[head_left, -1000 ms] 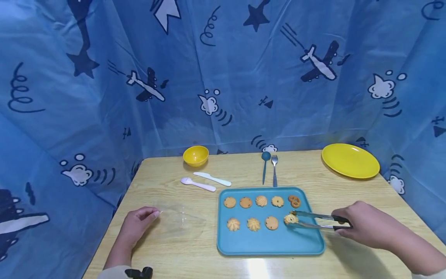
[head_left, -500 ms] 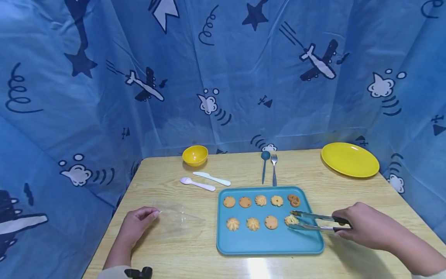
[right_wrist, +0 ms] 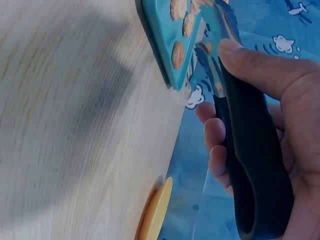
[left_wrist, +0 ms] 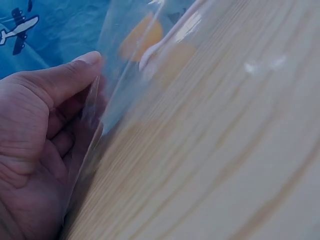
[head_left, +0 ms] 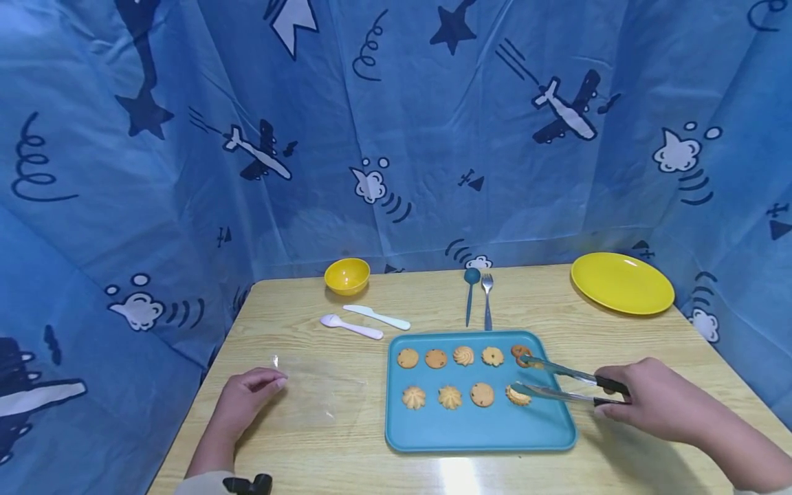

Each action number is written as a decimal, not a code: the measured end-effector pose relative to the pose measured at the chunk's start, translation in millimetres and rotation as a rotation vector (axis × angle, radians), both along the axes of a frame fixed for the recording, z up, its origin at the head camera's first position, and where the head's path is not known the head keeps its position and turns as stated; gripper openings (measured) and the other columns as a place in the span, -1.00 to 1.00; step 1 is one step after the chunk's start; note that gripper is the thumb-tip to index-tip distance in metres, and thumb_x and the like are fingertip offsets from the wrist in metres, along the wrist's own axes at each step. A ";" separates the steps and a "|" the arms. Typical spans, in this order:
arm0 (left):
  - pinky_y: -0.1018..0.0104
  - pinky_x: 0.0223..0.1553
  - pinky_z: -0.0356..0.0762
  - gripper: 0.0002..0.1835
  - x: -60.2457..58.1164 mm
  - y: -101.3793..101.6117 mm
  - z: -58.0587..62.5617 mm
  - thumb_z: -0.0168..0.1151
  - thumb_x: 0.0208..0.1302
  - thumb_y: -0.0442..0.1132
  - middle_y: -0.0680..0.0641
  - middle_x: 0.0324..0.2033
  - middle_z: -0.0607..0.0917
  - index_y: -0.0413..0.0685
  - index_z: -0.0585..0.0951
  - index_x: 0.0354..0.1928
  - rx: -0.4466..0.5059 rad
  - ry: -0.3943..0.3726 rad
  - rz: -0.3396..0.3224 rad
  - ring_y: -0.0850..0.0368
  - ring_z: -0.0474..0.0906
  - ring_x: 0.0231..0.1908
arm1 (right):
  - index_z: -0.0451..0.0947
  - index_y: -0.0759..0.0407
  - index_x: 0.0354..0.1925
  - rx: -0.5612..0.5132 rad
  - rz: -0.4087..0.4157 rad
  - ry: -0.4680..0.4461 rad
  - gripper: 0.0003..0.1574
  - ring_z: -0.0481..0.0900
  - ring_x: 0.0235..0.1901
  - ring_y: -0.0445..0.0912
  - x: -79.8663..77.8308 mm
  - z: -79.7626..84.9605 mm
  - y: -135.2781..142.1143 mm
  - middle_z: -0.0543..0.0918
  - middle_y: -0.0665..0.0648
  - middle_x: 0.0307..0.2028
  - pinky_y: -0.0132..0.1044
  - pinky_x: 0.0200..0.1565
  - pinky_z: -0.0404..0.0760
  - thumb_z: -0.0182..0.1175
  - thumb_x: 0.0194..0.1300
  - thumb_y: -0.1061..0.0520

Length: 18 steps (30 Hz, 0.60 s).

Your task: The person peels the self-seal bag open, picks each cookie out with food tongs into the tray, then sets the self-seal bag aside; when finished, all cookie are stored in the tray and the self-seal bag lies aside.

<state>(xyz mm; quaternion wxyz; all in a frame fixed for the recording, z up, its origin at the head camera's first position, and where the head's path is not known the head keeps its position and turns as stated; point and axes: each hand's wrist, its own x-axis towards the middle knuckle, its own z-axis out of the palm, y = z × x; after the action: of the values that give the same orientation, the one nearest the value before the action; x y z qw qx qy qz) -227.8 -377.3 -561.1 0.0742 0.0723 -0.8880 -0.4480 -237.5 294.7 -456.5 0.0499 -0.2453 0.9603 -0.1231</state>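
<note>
My left hand pinches the edge of a clear plastic bag between thumb and fingers, close above the table. The left wrist view shows the thumb against the thin film. My right hand grips metal tongs by their black handles. The tong arms stand spread over the right side of a blue tray. One tip lies over a pretzel-shaped cookie, the other at a ridged round cookie. Whether the tips touch them I cannot tell.
Several other cookies lie in two rows on the tray. Behind it are a dark spoon and a fork. A white knife, a pale spoon, a yellow bowl and a yellow plate lie around the table.
The tongs have spread apart from around the ridged cookie, their upper tip moving up to the pretzel-shaped one. The ridged cookie's tilt has changed. The bag's film has shifted slightly at the left hand.
</note>
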 end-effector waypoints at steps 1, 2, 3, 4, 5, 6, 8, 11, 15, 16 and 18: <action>0.49 0.07 0.55 -0.74 -0.1 0.5 -0.2 0.43 0.27 0.06 0.07 -0.10 0.81 0.11 0.82 -0.15 -0.014 0.003 0.000 0.38 0.63 -0.01 | 0.68 0.04 -0.08 -0.003 -0.019 0.002 -0.49 0.36 -0.50 -0.36 -1.1 0.0 1.5 0.57 -0.26 -0.46 -0.39 -0.46 0.42 0.49 0.15 -0.23; 0.47 0.07 0.55 -0.76 0.1 1.0 0.0 0.43 0.27 0.06 0.09 -0.10 0.80 0.12 0.82 -0.16 -0.025 0.001 -0.001 0.35 0.63 -0.01 | 0.68 0.04 -0.09 -0.003 -0.037 0.009 -0.49 0.36 -0.51 -0.35 -2.2 -0.6 3.1 0.57 -0.25 -0.47 -0.39 -0.46 0.41 0.48 0.14 -0.24; 0.45 0.07 0.56 -0.77 0.1 1.6 0.3 0.44 0.27 0.05 0.09 -0.10 0.80 0.13 0.82 -0.16 -0.032 0.000 0.000 0.32 0.63 0.00 | 0.68 0.04 -0.11 -0.005 -0.056 0.015 -0.50 0.36 -0.51 -0.33 -3.8 -1.9 5.3 0.56 -0.23 -0.49 -0.39 -0.47 0.40 0.49 0.14 -0.24; 0.43 0.07 0.56 -0.78 0.2 2.2 0.8 0.44 0.27 0.04 0.09 -0.10 0.80 0.14 0.82 -0.16 -0.041 -0.002 0.000 0.28 0.64 0.01 | 0.68 0.05 -0.10 -0.009 -0.076 0.019 -0.49 0.36 -0.51 -0.32 -5.7 -3.6 8.0 0.56 -0.22 -0.49 -0.38 -0.47 0.39 0.48 0.15 -0.24; 0.42 0.08 0.56 -0.80 0.2 2.9 1.4 0.44 0.27 0.03 0.09 -0.10 0.80 0.15 0.82 -0.17 -0.045 -0.006 0.001 0.24 0.64 0.03 | 0.68 0.06 -0.10 -0.012 -0.096 0.025 -0.49 0.36 -0.51 -0.30 -7.5 -5.9 10.9 0.55 -0.21 -0.50 -0.38 -0.47 0.38 0.48 0.15 -0.24; 0.39 0.09 0.56 -0.81 0.2 3.6 2.2 0.45 0.27 0.02 0.09 -0.10 0.79 0.16 0.82 -0.17 -0.050 -0.011 -0.001 0.20 0.64 0.04 | 0.68 0.06 -0.12 -0.015 -0.115 0.031 -0.51 0.36 -0.52 -0.29 -9.4 -8.9 14.2 0.55 -0.20 -0.50 -0.37 -0.47 0.37 0.48 0.16 -0.23; 0.33 0.13 0.55 -0.82 0.4 5.1 3.9 0.45 0.28 -0.01 0.08 -0.06 0.78 0.17 0.82 -0.14 -0.057 -0.024 -0.004 0.14 0.63 0.08 | 0.66 0.02 -0.21 -0.025 -0.152 0.052 -0.59 0.34 -0.54 -0.26 -13.0 -16.3 21.1 0.50 -0.18 -0.56 -0.37 -0.49 0.32 0.46 0.18 -0.22; 0.22 0.21 0.54 -0.81 0.0 6.9 5.2 0.46 0.27 -0.06 0.05 0.00 0.76 0.17 0.82 -0.09 -0.057 -0.042 -0.004 0.07 0.61 0.15 | 0.58 -0.03 -0.34 -0.037 -0.208 0.078 -0.64 0.32 -0.56 -0.20 -17.9 -27.3 31.5 0.43 -0.13 -0.60 -0.34 -0.50 0.26 0.41 0.25 -0.23; 0.09 0.26 0.54 -0.75 0.5 8.6 5.6 0.47 0.26 -0.05 0.02 0.05 0.74 0.16 0.80 -0.04 -0.061 -0.054 -0.001 0.02 0.60 0.20 | 0.47 -0.03 -0.45 -0.048 -0.281 0.078 -0.55 0.31 -0.56 -0.14 -25.0 -38.4 43.7 0.39 -0.07 -0.62 -0.29 -0.49 0.22 0.34 0.32 -0.27; 0.09 0.26 0.55 -0.74 0.6 8.8 5.6 0.48 0.26 -0.05 0.02 0.06 0.74 0.15 0.80 -0.03 -0.062 -0.053 0.001 0.01 0.60 0.20 | 0.44 -0.02 -0.47 -0.050 -0.298 0.074 -0.52 0.31 -0.56 -0.13 -26.8 -40.6 45.8 0.39 -0.07 -0.63 -0.28 -0.48 0.22 0.34 0.32 -0.27; 0.09 0.24 0.56 -0.73 0.2 8.9 5.1 0.49 0.24 -0.03 0.01 0.05 0.74 0.14 0.80 -0.03 -0.070 -0.047 0.005 0.01 0.60 0.19 | 0.43 -0.01 -0.48 -0.055 -0.325 0.073 -0.49 0.30 -0.56 -0.12 -30.3 -44.3 49.5 0.38 -0.05 -0.63 -0.28 -0.48 0.22 0.33 0.32 -0.29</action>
<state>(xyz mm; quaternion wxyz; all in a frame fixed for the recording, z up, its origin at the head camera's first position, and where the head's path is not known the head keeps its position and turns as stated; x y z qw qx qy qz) -227.5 -368.4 -556.0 0.0570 0.0824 -0.9044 -0.4147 -267.7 344.2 -500.8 -0.0121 -0.0926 0.9848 -0.1465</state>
